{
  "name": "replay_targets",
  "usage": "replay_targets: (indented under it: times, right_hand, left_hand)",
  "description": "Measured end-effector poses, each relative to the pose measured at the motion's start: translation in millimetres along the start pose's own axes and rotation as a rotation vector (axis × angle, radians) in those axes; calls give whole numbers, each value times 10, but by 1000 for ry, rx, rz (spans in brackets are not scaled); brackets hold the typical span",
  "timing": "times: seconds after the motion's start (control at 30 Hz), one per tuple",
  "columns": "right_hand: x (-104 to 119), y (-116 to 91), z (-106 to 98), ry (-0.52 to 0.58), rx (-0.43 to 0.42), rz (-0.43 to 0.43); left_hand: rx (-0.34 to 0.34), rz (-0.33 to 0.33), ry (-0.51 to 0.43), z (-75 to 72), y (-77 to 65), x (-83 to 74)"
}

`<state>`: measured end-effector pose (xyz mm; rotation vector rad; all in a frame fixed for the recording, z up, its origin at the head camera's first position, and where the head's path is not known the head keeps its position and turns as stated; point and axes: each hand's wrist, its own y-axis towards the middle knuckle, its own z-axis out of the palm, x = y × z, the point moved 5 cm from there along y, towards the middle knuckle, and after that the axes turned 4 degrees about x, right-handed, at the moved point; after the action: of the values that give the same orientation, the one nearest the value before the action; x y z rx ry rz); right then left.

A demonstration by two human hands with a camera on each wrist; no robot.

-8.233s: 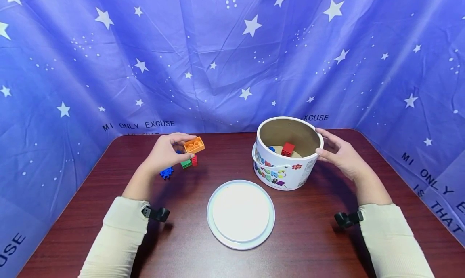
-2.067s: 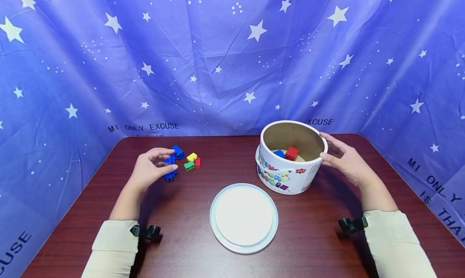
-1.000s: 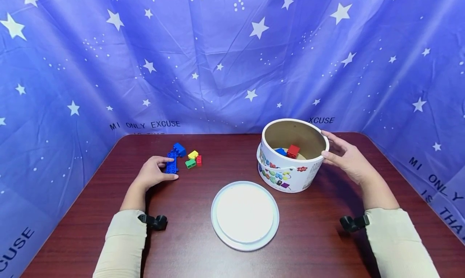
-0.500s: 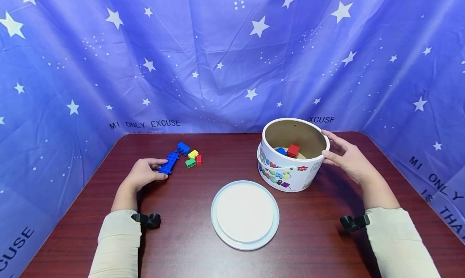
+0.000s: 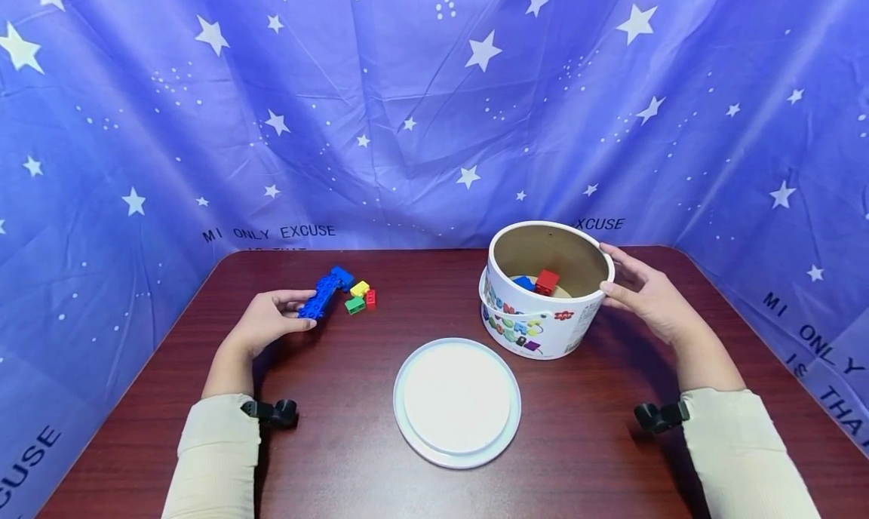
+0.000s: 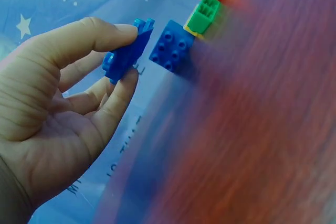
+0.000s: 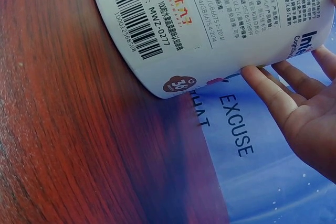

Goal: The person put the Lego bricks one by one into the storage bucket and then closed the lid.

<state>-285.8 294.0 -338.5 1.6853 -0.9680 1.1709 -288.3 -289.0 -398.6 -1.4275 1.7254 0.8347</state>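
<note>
My left hand point(image 5: 261, 323) pinches a long blue building-block piece point(image 5: 317, 300) with knobs along it, thumb on one side and fingers on the other. In the left wrist view this blue piece point(image 6: 127, 53) appears tilted edge-on between the fingertips. Its far end overlaps a blue studded brick point(image 5: 342, 277) in the head view. My right hand point(image 5: 645, 296) rests on the right side of a white printed bucket point(image 5: 526, 327), thumb and fingers spread at the rim. In the right wrist view the straight fingers lie along the bucket wall point(image 7: 210, 40).
Beside the blue bricks lie a yellow brick point(image 5: 360, 288), a green brick point(image 5: 354, 305) and a red brick point(image 5: 370, 299). A red block point(image 5: 546, 281) and a blue block point(image 5: 524, 283) sit inside the bucket. A round white lid point(image 5: 456, 402) lies on the dark wooden table point(image 5: 326, 443).
The orange brick my left hand held earlier is out of sight. The hand then came back left, took hold of the long blue piece and turned it. The right hand stays at the bucket.
</note>
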Motion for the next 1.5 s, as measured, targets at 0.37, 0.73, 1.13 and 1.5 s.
replay_targets:
  times: [0.37, 0.73, 1.13, 1.5]
  right_hand:
    - [-3, -3, -2, -31, -4, 2]
    - [-5, -10, -1, -67, -5, 1]
    - [11, 4, -5, -56, -4, 0]
    - [7, -2, -4, -32, 0, -1]
  left_hand:
    - [20, 66, -84, 72, 27, -236]
    - [59, 168, -44, 202, 31, -543]
    - [109, 248, -39, 347, 102, -793]
    - [143, 315, -22, 467, 170, -1071]
